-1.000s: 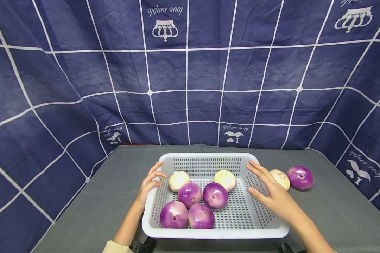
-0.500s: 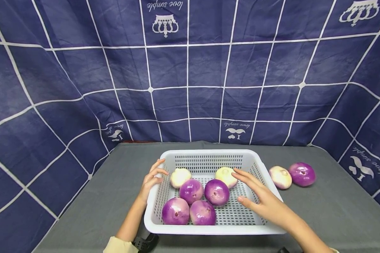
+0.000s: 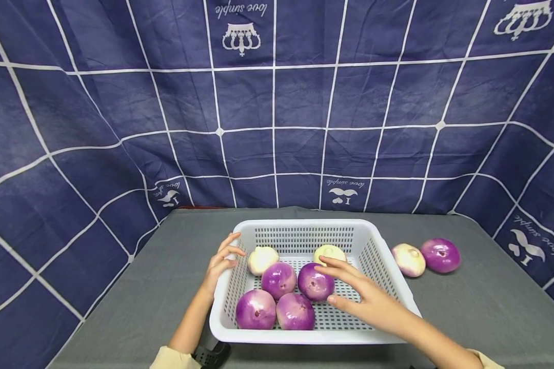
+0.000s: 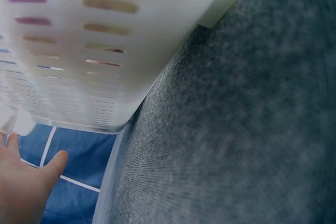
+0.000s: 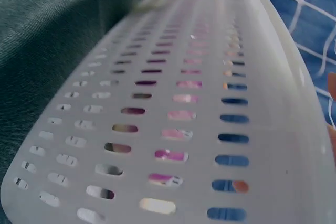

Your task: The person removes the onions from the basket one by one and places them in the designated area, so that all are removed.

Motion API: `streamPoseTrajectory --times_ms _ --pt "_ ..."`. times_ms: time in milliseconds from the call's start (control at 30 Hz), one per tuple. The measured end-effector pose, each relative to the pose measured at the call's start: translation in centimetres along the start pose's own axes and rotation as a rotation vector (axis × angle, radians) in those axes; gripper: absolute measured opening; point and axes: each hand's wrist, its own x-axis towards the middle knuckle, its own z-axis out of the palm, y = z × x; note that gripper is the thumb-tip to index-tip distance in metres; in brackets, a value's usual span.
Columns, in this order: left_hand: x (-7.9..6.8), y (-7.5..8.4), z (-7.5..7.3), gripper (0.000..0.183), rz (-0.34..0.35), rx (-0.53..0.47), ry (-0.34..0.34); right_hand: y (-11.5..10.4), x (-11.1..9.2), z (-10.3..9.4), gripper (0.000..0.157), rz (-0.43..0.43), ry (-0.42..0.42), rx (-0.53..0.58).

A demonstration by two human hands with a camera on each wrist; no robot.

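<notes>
A white slotted plastic basket (image 3: 320, 335) holds several round purple-and-white vegetables that look like turnips, such as a glossy purple turnip (image 3: 256, 309) and a white-sided turnip (image 3: 263, 260). My left hand (image 3: 218, 269) is at the basket's left side, its spread fingers reaching over the rim; whether it presses on it I cannot tell. In the left wrist view, that hand (image 4: 26, 179) shows its thumb apart. My right hand (image 3: 367, 302) hovers over the basket's right half with fingers extended and nothing in them. Its fingers partly cover a dark purple turnip (image 3: 311, 287) and a pale turnip (image 3: 328, 251).
To the right of the basket, a pale turnip (image 3: 408, 260) and a purple turnip (image 3: 440, 255) lie side by side on the grey cloth (image 3: 480, 297). A blue checked curtain (image 3: 300, 102) hangs behind and along both sides.
My right hand has moved left from the basket's right rim to above the turnips inside. The left hand stays at the left rim. The view has shifted slightly.
</notes>
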Motion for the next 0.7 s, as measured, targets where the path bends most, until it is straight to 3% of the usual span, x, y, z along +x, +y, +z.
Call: streamPoseTrajectory --times_ms 233,700 --pt "-0.1 0.1 0.1 0.025 0.02 -0.03 -0.003 -0.5 0.3 0.5 0.049 -0.019 -0.075 -0.001" --pt "-0.2 0.2 0.1 0.025 -0.01 -0.017 0.002 -1.1 1.5 1.7 0.044 0.049 -0.282 0.113"
